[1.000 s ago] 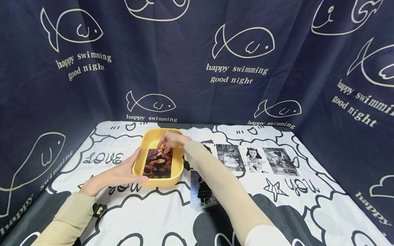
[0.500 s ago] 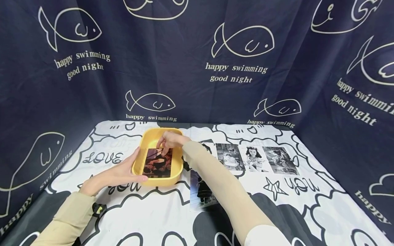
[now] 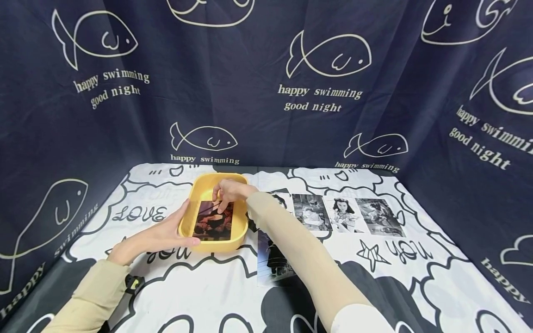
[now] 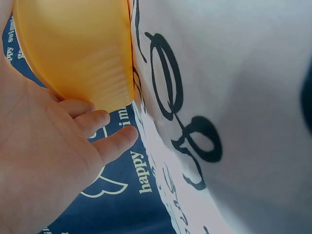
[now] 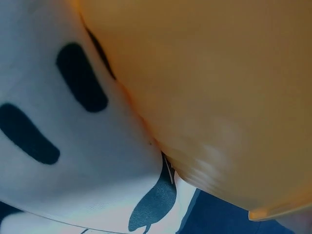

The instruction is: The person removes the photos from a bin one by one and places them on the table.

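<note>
A yellow plastic box (image 3: 239, 226) stands tilted toward the camera on the cloth. My left hand (image 3: 164, 236) grips its left side, thumb at the near rim; the left wrist view shows several fingers (image 4: 100, 119) against the outer wall (image 4: 78, 53). Inside lies a dark reddish photo (image 3: 212, 227). My right hand (image 3: 233, 190) reaches into the box over the right rim. Its bent fingers and thumb come down apart at the photo's upper part. In the right wrist view the box's wall (image 5: 209, 97) hides nearly all of this hand.
Right of the box lie several black-and-white photos, among them a portrait (image 3: 343, 215) and a darker print (image 3: 380, 217). A bluish photo (image 3: 270, 261) lies nearer, partly under the right forearm. The patterned cloth (image 3: 200, 291) covers the table; a navy curtain (image 3: 258, 129) hangs behind.
The right hand's fingers and thumb shift slightly over the photo in the box. The left hand, the box and the photos on the cloth stay in place.
</note>
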Available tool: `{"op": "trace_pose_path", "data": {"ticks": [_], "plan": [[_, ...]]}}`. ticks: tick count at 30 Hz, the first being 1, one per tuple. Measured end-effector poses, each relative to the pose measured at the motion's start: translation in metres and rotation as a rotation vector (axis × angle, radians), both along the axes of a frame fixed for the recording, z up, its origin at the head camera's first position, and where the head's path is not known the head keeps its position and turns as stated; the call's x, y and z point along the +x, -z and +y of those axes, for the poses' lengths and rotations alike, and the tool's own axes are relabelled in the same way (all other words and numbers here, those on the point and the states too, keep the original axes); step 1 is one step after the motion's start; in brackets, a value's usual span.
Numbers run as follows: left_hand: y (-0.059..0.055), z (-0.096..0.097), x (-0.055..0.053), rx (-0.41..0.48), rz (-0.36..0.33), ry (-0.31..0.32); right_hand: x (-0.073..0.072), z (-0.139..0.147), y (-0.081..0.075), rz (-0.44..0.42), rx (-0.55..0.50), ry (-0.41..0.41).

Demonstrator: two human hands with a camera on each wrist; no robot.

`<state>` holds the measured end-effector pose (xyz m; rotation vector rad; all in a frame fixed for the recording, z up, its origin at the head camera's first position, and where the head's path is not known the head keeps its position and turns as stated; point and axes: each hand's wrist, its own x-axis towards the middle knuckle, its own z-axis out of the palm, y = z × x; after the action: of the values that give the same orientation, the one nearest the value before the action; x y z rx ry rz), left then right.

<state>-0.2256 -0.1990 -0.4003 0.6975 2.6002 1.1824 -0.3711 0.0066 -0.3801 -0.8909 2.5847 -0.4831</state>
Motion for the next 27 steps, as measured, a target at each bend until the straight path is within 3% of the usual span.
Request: {"op": "trace_pose_path", "data": {"ticks": [27], "plan": [[0.0013, -0.0005, -0.0019, 0.039, 0.041, 0.049, 0.0007, 0.0012, 0.0001, -0.071, -0.07, 0.007]]}}
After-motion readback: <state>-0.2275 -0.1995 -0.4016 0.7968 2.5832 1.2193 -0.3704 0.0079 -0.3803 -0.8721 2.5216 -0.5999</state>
